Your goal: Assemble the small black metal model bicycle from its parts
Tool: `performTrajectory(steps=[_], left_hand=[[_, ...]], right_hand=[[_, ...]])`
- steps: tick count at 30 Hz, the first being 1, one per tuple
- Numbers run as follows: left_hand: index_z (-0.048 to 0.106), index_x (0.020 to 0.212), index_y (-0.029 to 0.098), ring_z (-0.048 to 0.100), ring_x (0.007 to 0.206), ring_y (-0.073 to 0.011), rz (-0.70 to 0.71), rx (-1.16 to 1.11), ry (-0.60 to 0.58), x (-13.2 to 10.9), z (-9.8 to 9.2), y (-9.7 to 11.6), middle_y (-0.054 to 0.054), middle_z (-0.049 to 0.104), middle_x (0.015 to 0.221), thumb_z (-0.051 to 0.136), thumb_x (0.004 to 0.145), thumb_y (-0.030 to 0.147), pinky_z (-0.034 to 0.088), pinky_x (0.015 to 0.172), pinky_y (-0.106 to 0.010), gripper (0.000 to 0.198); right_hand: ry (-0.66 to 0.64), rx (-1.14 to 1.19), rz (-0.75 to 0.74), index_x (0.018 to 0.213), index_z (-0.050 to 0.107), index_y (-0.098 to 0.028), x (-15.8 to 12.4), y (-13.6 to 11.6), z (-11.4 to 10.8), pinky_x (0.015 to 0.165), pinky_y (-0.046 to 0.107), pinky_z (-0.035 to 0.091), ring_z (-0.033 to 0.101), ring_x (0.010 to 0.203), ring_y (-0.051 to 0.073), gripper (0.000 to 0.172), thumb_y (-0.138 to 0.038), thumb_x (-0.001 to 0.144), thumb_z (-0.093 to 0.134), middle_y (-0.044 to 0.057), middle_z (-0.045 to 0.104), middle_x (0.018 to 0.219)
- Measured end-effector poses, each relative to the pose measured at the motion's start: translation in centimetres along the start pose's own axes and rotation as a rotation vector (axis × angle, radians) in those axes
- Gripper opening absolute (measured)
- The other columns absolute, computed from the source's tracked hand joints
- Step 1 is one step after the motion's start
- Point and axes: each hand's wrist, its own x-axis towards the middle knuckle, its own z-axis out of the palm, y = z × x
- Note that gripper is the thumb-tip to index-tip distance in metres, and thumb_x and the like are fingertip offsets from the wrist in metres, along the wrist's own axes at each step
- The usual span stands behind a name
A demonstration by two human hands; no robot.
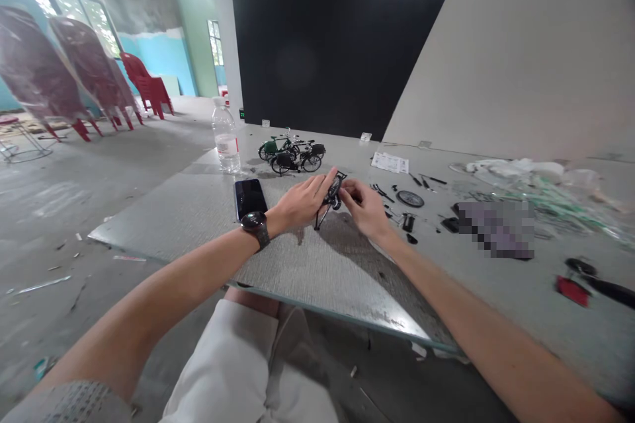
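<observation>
"Holding what, that left hand?"

"It grasps a small black bicycle model, though the fingers hide much of it, so I can't tell whether its lower end touches the table."

"And the right hand?"

"Thumb and fingertips pinched on the model's right side, so the piece sits between both hands."

"What's around them?"

"A loose spoked wheel lies just right of the right hand. A phone lies near the left wrist. Beyond the hands stand more model bicycles; left of those, an upright bottle. A black panel rises behind."
</observation>
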Motion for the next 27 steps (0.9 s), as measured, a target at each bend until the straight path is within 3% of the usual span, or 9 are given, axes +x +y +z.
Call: performTrajectory(steps=[5, 8, 12, 15, 18, 20, 27], left_hand=[[0.006, 0.162, 0.011, 0.054, 0.133, -0.0358, -0.093, -0.193, -0.008, -0.3, 1.0, -0.6, -0.027, 0.051, 0.144, 0.051, 0.096, 0.024, 0.052, 0.101, -0.050, 0.080], [0.019, 0.159, 0.014, 0.052, 0.137, -0.0334, -0.074, -0.306, 0.015, -0.5, 1.6, -1.1, -0.025, 0.048, 0.150, 0.048, 0.097, 0.024, 0.050, 0.106, -0.050, 0.069], [0.024, 0.157, 0.017, 0.052, 0.138, -0.0314, -0.026, -0.398, 0.038, -0.4, 1.7, -1.2, -0.022, 0.049, 0.152, 0.045, 0.099, 0.026, 0.048, 0.108, -0.049, 0.062], [0.025, 0.156, 0.016, 0.060, 0.127, -0.0305, -0.014, -0.448, 0.057, -0.4, 1.1, -0.8, -0.022, 0.055, 0.144, 0.043, 0.100, 0.026, 0.051, 0.102, -0.046, 0.060], [0.012, 0.160, 0.015, 0.069, 0.101, -0.0271, -0.020, -0.507, 0.054, -0.4, 0.5, -0.6, -0.018, 0.067, 0.122, 0.041, 0.101, 0.027, 0.055, 0.086, -0.041, 0.066], [0.008, 0.160, 0.016, 0.069, 0.095, -0.0260, -0.011, -0.522, 0.057, -0.5, 0.3, -0.6, -0.017, 0.068, 0.118, 0.040, 0.101, 0.027, 0.055, 0.082, -0.040, 0.068], [0.036, 0.149, 0.018, 0.061, 0.122, -0.0308, -0.018, -0.488, 0.102, -0.3, 0.5, -0.4, -0.021, 0.059, 0.136, 0.049, 0.101, 0.031, 0.051, 0.099, -0.047, 0.052]], right_hand=[[0.050, -0.104, -0.040, 0.102, 0.066, -0.019, 0.0, -0.6, 0.0, 0.060, 0.030, 0.042, 0.060, 0.067, 0.020, 0.047, -0.064, 0.098, 0.049, 0.008, 0.070, 0.082], [0.045, -0.124, -0.077, 0.105, 0.066, -0.020, -0.1, -1.0, -0.1, 0.061, 0.030, 0.044, 0.062, 0.069, 0.020, 0.043, -0.058, 0.101, 0.048, 0.009, 0.072, 0.085], [0.027, -0.160, -0.137, 0.105, 0.067, -0.021, -0.3, -1.7, -0.3, 0.069, 0.032, 0.048, 0.067, 0.081, 0.024, 0.038, -0.051, 0.103, 0.044, 0.012, 0.074, 0.095], [0.025, -0.187, -0.155, 0.105, 0.068, -0.020, -0.5, -2.2, -0.4, 0.071, 0.033, 0.048, 0.068, 0.083, 0.025, 0.038, -0.049, 0.104, 0.042, 0.012, 0.074, 0.096], [0.012, -0.190, -0.141, 0.106, 0.067, -0.020, -0.6, -2.5, -0.6, 0.069, 0.033, 0.047, 0.067, 0.077, 0.024, 0.040, -0.051, 0.105, 0.042, 0.012, 0.074, 0.093], [0.001, -0.163, -0.129, 0.107, 0.067, -0.020, -0.6, -2.6, -0.7, 0.067, 0.032, 0.047, 0.066, 0.074, 0.023, 0.042, -0.054, 0.104, 0.043, 0.012, 0.073, 0.092], [0.017, -0.123, -0.080, 0.109, 0.067, -0.020, -0.5, -2.3, -0.7, 0.058, 0.031, 0.044, 0.062, 0.066, 0.022, 0.052, -0.066, 0.099, 0.045, 0.010, 0.072, 0.083]])
